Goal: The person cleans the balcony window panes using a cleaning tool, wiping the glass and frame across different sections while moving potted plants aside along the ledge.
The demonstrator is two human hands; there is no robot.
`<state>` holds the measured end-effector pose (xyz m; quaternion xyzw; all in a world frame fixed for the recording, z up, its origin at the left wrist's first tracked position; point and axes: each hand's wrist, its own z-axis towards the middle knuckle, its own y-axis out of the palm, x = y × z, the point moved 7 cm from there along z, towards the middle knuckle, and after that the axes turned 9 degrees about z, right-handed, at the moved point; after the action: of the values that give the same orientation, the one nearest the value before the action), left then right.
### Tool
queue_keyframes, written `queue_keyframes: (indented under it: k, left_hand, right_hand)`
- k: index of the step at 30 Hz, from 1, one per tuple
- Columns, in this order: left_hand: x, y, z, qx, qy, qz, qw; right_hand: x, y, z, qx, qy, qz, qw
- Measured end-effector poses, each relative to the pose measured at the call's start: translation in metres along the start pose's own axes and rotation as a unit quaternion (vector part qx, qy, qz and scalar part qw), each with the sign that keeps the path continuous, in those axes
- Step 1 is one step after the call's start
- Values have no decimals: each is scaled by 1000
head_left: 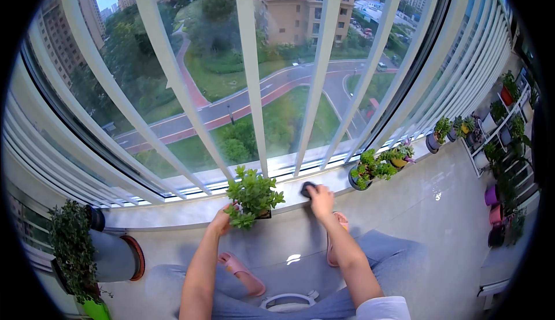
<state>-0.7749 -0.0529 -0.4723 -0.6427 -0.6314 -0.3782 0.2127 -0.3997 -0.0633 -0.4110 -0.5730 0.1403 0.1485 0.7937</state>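
A bushy green potted plant (254, 196) stands on the white window ledge in front of me, its dark pot mostly hidden by leaves. My left hand (222, 220) is at the plant's left side, fingers closed at its lower leaves; the fingertips are partly covered by foliage. To the right of the plant, my right hand (321, 200) grips a small, dark, rounded object (307, 190) at the ledge. Its exact kind is too small to make out.
White bars (254, 77) and glass rise behind the ledge (173, 213). Succulent pots (364, 170) line the ledge at right, near a plant rack (491, 129). A big grey planter (115, 256) stands left. Pink slippers (243, 275) are on the tiled floor (428, 204).
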Motion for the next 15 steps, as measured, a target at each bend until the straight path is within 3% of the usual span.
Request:
queue_keyframes:
  k: [1, 4, 5, 10, 12, 15]
  left_hand:
    - [-2, -2, 6, -13, 3, -10, 1000]
    - [7, 17, 5, -73, -2, 23, 997]
    - [9, 33, 2, -118, -11, 64, 991]
    - [-7, 79, 33, -144, -48, 56, 987]
    - [-14, 94, 48, -94, -21, 167, 981]
    - [-14, 130, 39, -131, -12, 130, 983]
  right_hand:
    - [21, -7, -6, 56, 63, 13, 996]
    - [45, -9, -26, 50, 143, 1, 988]
    - [42, -9, -31, 54, 145, 0, 988]
    - [15, 2, -42, 55, 176, 52, 982]
    - [-7, -2, -43, 62, 143, 89, 984]
    - [-15, 18, -48, 33, 147, 131, 980]
